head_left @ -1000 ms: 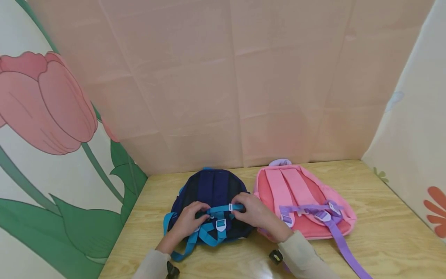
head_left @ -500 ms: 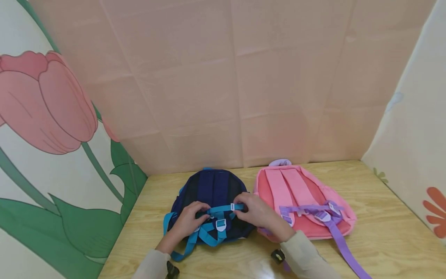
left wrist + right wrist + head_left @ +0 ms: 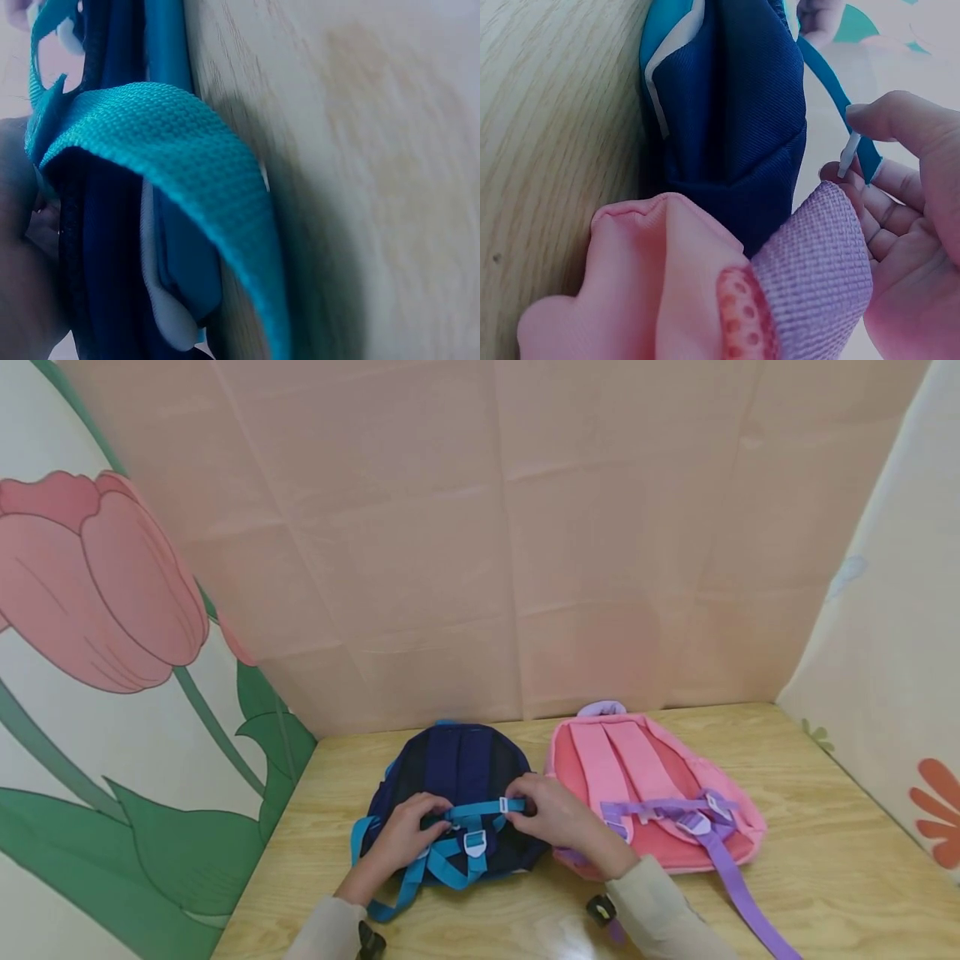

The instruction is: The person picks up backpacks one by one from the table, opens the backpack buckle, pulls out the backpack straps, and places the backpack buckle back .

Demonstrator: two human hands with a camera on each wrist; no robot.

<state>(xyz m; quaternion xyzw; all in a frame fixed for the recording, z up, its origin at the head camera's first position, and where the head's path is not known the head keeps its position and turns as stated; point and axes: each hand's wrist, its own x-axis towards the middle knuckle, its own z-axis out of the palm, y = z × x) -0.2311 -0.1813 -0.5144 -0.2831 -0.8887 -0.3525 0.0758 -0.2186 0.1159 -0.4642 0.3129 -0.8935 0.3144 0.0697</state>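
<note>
A navy backpack (image 3: 459, 764) lies back panel up on the table, its turquoise webbing straps (image 3: 450, 870) loose over its lower part. My left hand (image 3: 407, 832) pinches the left end of a narrow turquoise chest strap (image 3: 472, 811). The other end is held by my right hand (image 3: 553, 811), close to a white plastic slider (image 3: 504, 805). In the right wrist view, thumb and fingers of that hand grip the slider (image 3: 847, 155) and the strap end. A wide turquoise strap (image 3: 169, 146) arches across the left wrist view, where my left hand (image 3: 26, 277) shows only in part.
Close on the right lies a pink backpack (image 3: 663, 760) with purple straps, one strap (image 3: 750, 897) trailing to the table's front. Behind the wooden table (image 3: 817, 827) stands a beige covering (image 3: 487, 543). A tulip-painted wall (image 3: 105, 593) borders the left.
My right hand has shifted slightly to the right, and the white slider has moved with it along the strap. The left hand has stayed in place.
</note>
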